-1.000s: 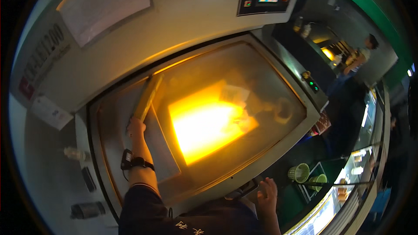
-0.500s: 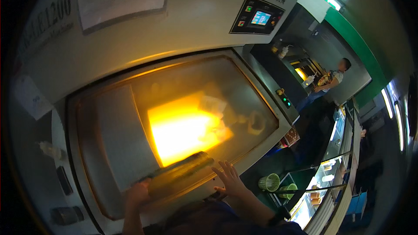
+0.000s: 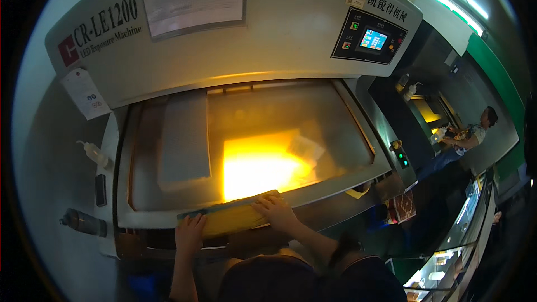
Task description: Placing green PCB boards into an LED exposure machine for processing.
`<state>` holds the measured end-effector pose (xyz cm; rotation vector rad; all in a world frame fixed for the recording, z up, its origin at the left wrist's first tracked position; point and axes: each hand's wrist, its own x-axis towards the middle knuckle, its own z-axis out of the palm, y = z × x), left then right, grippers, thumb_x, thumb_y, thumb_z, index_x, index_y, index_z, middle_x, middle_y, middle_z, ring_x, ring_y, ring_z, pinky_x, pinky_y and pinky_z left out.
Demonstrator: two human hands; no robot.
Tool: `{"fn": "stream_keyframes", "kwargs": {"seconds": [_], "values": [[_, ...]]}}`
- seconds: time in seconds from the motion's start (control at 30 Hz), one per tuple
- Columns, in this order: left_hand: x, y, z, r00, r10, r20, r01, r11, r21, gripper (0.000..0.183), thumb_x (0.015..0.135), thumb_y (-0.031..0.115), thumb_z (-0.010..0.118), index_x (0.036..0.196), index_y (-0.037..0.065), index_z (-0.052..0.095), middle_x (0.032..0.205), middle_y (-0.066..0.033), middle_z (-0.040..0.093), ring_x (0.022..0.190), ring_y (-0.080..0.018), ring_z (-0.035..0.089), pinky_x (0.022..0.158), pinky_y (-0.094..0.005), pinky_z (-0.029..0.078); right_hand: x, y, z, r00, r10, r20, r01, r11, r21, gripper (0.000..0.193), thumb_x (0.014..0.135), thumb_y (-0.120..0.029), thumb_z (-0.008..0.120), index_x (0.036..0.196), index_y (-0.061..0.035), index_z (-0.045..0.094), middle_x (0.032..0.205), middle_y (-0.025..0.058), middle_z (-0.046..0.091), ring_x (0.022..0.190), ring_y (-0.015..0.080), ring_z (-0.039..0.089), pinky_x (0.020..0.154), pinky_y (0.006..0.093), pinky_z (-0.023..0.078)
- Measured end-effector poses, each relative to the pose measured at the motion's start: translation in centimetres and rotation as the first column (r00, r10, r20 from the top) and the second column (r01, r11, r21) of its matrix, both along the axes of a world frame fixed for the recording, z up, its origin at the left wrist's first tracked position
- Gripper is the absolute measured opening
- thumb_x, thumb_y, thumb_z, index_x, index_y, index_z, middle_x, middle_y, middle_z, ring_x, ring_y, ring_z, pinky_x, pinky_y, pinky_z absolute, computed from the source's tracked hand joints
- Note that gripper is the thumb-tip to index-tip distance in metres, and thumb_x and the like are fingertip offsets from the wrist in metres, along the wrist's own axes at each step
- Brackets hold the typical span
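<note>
Yellow roll (image 3: 230,219), one, long and soft-looking, teal toward its left end: lay along the front edge of the machine bed (image 3: 341,151), directly beneath both hands. Left hand (image 3: 190,234): at the roll's left end, fingers laid over the top; thumb hidden, so how tightly it was closed could not be told. Right hand (image 3: 276,212): near the roll's right end, fingers spread apart across its upper face; closure of thumb and palm likewise could not be told.

Bright yellow patch of light (image 3: 260,169): on the bed, just beyond the roll. Grey sheet (image 3: 185,140): flat, beyond the left hand. Small pale sheet (image 3: 306,149): beyond the right hand, at the light's edge. White squeeze bottle (image 3: 96,154), dark flat object (image 3: 100,190) and dark bottle (image 3: 84,222): well left of the left hand. Control panel (image 3: 369,36): far beyond the right hand, screen lit. Co-worker (image 3: 472,136): well apart, far right.
</note>
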<state>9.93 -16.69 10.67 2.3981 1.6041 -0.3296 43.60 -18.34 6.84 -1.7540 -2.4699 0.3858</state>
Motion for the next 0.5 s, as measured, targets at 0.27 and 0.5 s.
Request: {"fn": "stream_keyframes", "kwargs": {"seconds": [0.27,0.5], "values": [[8.8,-15.0,-11.2,0.949,0.261,0.174,-0.257,0.965,-0.048,0.085,0.07,0.029,0.082,0.146,0.019,0.045,0.158,-0.006,0.035,0.143,-0.0357,0.033,0.103,-0.0643,0.04,11.8,-5.0,-7.1,0.989,0.146,0.012,-0.146,0.974,0.175,0.048,0.084,-0.021,0.064,0.131,-0.0301,0.06,0.133,0.0016,0.059,0.118,0.0281,0.058,0.08,0.0447,0.058],[9.4,-24.0,-11.9,0.645,0.632,0.429,-0.55,0.774,-0.314,0.063,0.082,0.03,0.065,0.141,0.013,0.052,0.14,-0.013,0.056,0.129,-0.0332,0.052,0.105,-0.0463,0.044,20.5,-10.1,-18.9,0.995,-0.053,0.081,0.065,0.988,-0.142,0.044,0.087,-0.012,0.059,0.126,-0.0311,0.063,0.128,-0.0036,0.062,0.115,0.0268,0.06,0.094,0.0439,0.052]]}}
